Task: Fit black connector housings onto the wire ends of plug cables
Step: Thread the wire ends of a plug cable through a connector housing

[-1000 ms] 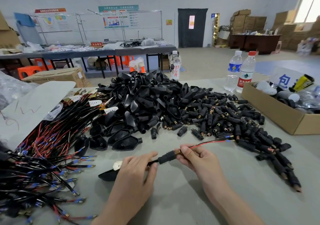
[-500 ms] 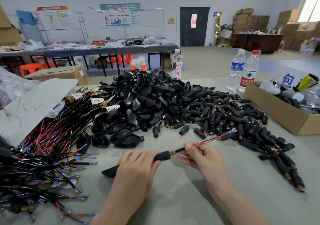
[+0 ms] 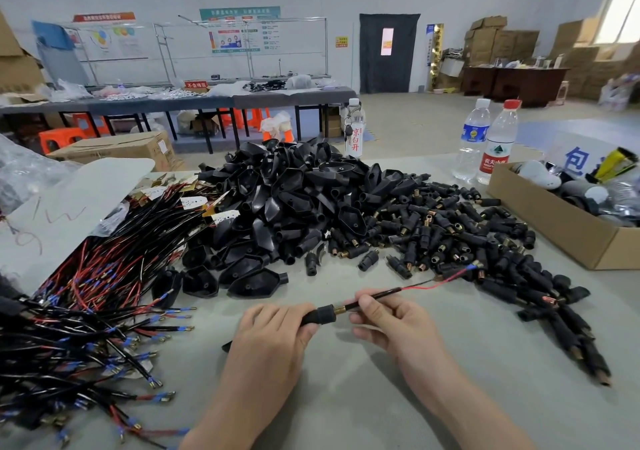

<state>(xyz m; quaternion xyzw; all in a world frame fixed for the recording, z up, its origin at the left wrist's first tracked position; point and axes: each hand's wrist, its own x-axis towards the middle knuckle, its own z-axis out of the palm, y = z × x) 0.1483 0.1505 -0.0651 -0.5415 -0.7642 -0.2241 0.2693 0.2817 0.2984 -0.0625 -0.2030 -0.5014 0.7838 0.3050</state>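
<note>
head view: the step in hand looks like seating one housing on one cable. the left hand [image 3: 273, 332] curls round a connector housing [image 3: 320, 315], a short matt black barrel with a brass collar at its right end, held low over the grey bench [image 3: 346, 401]. the right hand [image 3: 391, 321] pinches the cable [image 3: 377, 296] between thumb and forefinger, just beside that collar, so the sheathed cable comes out of the housing toward the right. beyond the pinch the black sheath ends and a thin red wire [image 3: 433, 285] runs on, tipped with a blue crimp sleeve [image 3: 470, 267] that reaches the edge of the heap of loose housings [image 3: 467, 228]. a dark tip, probably the plug end, shows under the left wrist.

the next move likely calls for a straight slide along the cable's line, the left grip firm so the barrel doesn't twist. how deep it must seat i cannot tell.

behind sits a mound of glossy, shell-shaped plug covers [image 3: 287, 200]. at left lies a tangle of thin, springy red and black cables [image 3: 86, 304] with blue-sleeved ends.
</note>
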